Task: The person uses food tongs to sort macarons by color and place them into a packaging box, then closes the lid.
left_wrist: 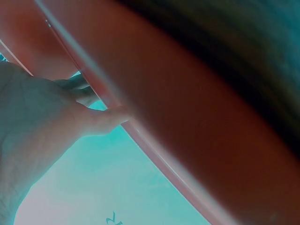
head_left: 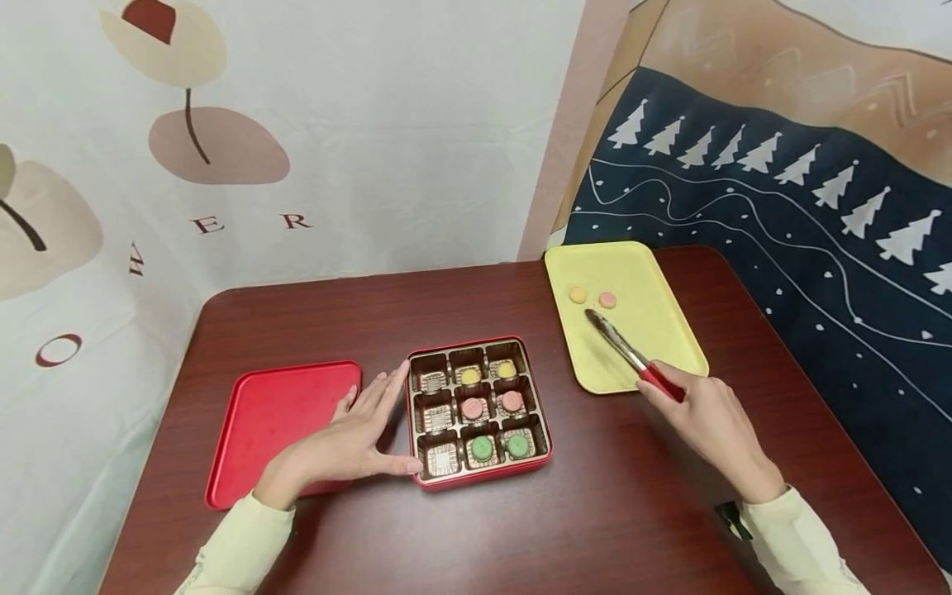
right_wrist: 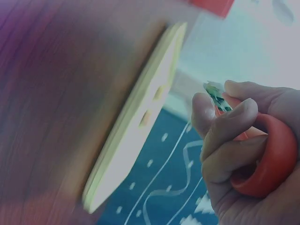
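Note:
My right hand (head_left: 710, 421) grips red-handled metal tongs (head_left: 616, 339), which reach over a yellow tray (head_left: 613, 368). Their tips are just short of a small round yellow sweet (head_left: 577, 295) and a pink sweet (head_left: 607, 300). In the right wrist view, fingers curl around the red loop handle (right_wrist: 279, 164). My left hand (head_left: 345, 442) lies along the left side of a red box (head_left: 491, 478), fingers extended to its far corner, thumb at the near corner. Inside the gold divided insert, yellow sweets sit in back, pink in the middle, green in front; the left column shows bare gold bottoms.
A red tray (head_left: 275, 430) lies at the left, partly under the left hand in the head view. All stands on a dark brown table (head_left: 476, 545). A pale printed curtain (head_left: 409, 165) and a dark blue tree-patterned cloth (head_left: 744, 223) hang behind it.

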A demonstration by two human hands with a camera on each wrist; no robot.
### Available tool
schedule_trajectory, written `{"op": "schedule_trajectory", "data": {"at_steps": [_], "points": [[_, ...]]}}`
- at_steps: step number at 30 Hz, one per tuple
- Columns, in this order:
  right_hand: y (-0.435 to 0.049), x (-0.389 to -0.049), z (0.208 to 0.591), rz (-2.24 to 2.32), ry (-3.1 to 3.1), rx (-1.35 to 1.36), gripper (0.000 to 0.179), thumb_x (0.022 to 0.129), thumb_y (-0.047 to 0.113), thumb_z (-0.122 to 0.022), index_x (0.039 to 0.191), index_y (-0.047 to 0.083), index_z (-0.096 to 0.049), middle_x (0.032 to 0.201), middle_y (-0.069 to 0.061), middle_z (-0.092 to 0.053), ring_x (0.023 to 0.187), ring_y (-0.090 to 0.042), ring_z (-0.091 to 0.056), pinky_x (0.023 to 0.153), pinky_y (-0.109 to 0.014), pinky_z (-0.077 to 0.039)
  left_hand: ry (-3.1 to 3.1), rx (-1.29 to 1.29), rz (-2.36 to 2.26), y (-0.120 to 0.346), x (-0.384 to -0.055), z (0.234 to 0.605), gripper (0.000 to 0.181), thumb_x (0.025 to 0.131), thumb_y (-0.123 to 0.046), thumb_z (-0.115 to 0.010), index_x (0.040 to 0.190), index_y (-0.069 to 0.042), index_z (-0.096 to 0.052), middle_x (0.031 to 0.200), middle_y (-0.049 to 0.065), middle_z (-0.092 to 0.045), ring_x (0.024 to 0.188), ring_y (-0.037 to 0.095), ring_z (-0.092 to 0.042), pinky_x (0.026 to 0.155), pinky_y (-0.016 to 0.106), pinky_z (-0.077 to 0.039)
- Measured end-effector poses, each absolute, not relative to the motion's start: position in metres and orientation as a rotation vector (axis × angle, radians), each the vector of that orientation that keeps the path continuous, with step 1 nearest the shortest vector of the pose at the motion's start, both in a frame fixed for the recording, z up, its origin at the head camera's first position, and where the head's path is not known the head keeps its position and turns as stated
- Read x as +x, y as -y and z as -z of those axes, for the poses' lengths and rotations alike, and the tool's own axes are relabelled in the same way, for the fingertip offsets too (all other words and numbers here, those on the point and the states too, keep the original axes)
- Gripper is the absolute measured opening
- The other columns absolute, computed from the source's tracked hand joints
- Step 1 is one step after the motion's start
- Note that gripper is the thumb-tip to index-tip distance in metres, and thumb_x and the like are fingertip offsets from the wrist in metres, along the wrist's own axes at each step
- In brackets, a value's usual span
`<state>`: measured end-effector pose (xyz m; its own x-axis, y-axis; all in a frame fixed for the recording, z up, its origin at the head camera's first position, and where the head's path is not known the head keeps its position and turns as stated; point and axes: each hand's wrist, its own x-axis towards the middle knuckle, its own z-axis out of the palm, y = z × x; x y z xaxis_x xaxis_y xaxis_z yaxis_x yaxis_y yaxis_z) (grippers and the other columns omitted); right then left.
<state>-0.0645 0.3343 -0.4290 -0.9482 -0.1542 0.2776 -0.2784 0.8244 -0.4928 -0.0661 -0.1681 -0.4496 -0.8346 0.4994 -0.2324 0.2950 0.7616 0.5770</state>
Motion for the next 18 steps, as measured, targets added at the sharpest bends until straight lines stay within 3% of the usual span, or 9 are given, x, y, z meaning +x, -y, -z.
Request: {"op": "schedule_trajectory", "data": {"at_steps": [3,6,9,17,18], "points": [[-0.315,-0.057,0.426,-0.820,2.750,0.430,0.027,0.094,0.019,-0.090,0.120,0.018,-0.083,0.072,0.012,-0.065,0.059,-0.007,-0.046,0.048,-0.026,-0.036,-2.587,0.609,-0.755,0.168,-0.066,0.450,0.140,0.084,-0.077,-0.080,0.175,-0.029,0.015,0.181,0.016,-0.011,0.164,0.045,-0.009,0.126,0.073,0.001],[-0.296,-0.049,0.424,-0.821,2.736,0.520,0.026,0.093,0.019,-0.091,0.118,0.019,-0.083,0.064,0.020,-0.049,0.054,-0.001,-0.040,0.046,-0.021,-0.032,-2.600,0.619,-0.746,0.169,-0.066,0.449,0.140,0.084,-0.079,-0.079,0.175,-0.027,0.014,0.180,0.018,-0.012,0.164,0.047,-0.010,0.125,0.074,0.000],[-0.281,-0.042,0.422,-0.840,2.733,0.580,0.032,0.091,0.019,-0.092,0.122,0.016,-0.083,0.062,0.022,-0.044,0.052,0.001,-0.036,0.044,-0.019,-0.029,-2.608,0.624,-0.747,0.169,-0.065,0.449,0.140,0.084,-0.079,-0.078,0.175,-0.026,0.014,0.180,0.018,-0.013,0.164,0.048,-0.011,0.124,0.075,-0.001],[-0.251,-0.027,0.420,-0.860,2.740,0.744,0.035,0.090,0.023,-0.093,0.122,0.014,-0.083,0.066,0.022,-0.052,0.055,0.003,-0.035,0.047,-0.019,-0.030,-2.608,0.610,-0.742,0.169,-0.064,0.449,0.141,0.083,-0.079,-0.079,0.175,-0.026,0.013,0.178,0.024,-0.016,0.163,0.048,-0.012,0.124,0.075,-0.002],[-0.248,-0.024,0.421,-0.859,2.737,0.769,0.035,0.090,0.024,-0.093,0.122,0.015,-0.083,0.070,0.020,-0.059,0.057,0.004,-0.037,0.048,-0.019,-0.032,-2.609,0.608,-0.740,0.169,-0.064,0.449,0.141,0.083,-0.079,-0.079,0.175,-0.026,0.013,0.177,0.025,-0.017,0.163,0.048,-0.012,0.124,0.075,-0.002]]}}
